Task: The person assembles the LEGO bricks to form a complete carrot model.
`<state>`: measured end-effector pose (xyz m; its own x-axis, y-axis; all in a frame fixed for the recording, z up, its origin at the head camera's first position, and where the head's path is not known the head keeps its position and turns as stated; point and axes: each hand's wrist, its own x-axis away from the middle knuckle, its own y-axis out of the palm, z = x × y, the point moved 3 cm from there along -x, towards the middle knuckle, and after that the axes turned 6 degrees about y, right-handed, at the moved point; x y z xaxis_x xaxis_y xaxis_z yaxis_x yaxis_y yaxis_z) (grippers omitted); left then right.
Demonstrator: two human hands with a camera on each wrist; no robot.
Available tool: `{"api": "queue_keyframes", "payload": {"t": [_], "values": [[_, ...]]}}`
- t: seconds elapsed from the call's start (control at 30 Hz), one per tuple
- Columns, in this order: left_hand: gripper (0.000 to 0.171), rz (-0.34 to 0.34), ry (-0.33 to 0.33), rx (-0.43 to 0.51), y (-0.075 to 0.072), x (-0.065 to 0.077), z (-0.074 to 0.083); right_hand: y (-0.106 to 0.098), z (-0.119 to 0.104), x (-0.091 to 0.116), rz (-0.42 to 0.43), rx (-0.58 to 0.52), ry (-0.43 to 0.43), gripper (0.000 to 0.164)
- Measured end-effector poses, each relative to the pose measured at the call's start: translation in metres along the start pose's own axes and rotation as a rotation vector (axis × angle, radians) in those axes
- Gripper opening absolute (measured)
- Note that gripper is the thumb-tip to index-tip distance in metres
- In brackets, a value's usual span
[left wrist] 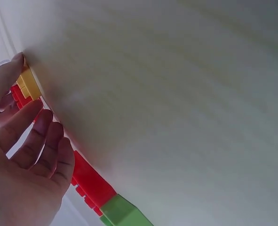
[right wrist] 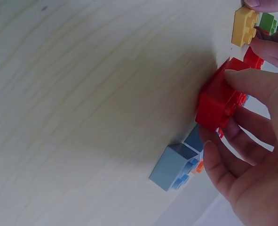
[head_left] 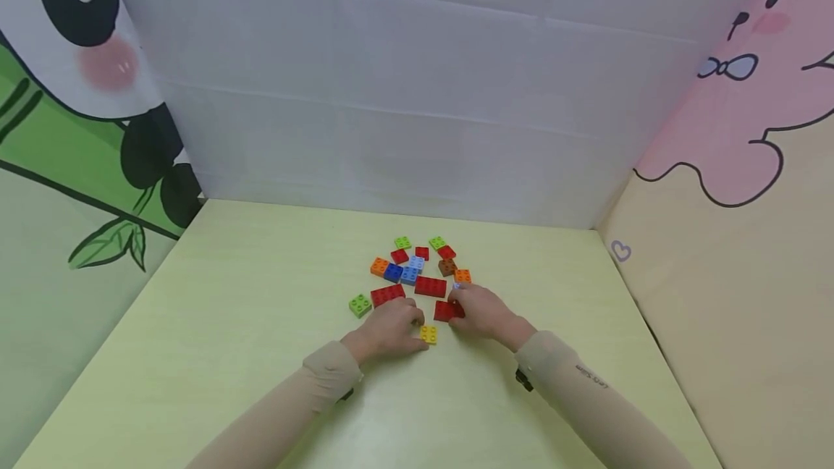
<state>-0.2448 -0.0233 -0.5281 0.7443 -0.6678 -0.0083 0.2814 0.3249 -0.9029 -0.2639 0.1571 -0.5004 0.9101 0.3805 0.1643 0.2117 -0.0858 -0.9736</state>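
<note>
Near the front of the brick group, my left hand (head_left: 389, 328) pinches a small yellow toy brick (head_left: 428, 334) between thumb and index finger. The left wrist view shows the other fingers curved loosely beside this yellow brick (left wrist: 30, 84). To its right, my right hand (head_left: 487, 313) grips a red brick (head_left: 444, 310). In the right wrist view the thumb lies on one side of that red brick (right wrist: 218, 96), with fingers at its studded side. Light blue bricks (right wrist: 174, 165) sit close to those fingers. Just beyond my left hand lies another red brick (head_left: 387, 294).
A lime green brick (head_left: 360, 305) lies left of my left hand. Behind the hands, a longer red brick (head_left: 431, 286), a dark blue brick (head_left: 393, 272), an orange brick (head_left: 380, 266) and several others spread over the pale table (head_left: 228, 310). A white wall (head_left: 423, 150) stands behind.
</note>
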Motion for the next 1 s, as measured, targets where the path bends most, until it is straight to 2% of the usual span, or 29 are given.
{"api": "queue_keyframes", "payload": {"t": [0.3, 0.47, 0.77, 1.0], "values": [[0.037, 0.002, -0.01, 0.017, -0.001, -0.002, -0.001, -0.004, 0.0, 0.006, 0.004, -0.027, -0.003, 0.038], [0.037, 0.006, -0.035, 0.024, -0.003, -0.003, -0.001, -0.004, -0.002, 0.009, 0.005, -0.061, -0.022, 0.038], [0.034, 0.012, -0.04, 0.031, -0.001, -0.007, -0.004, -0.011, -0.012, 0.015, 0.032, -0.095, -0.066, 0.04], [0.035, 0.005, -0.059, 0.057, -0.003, -0.008, -0.005, -0.01, -0.021, 0.016, 0.006, -0.139, -0.106, 0.042]]}}
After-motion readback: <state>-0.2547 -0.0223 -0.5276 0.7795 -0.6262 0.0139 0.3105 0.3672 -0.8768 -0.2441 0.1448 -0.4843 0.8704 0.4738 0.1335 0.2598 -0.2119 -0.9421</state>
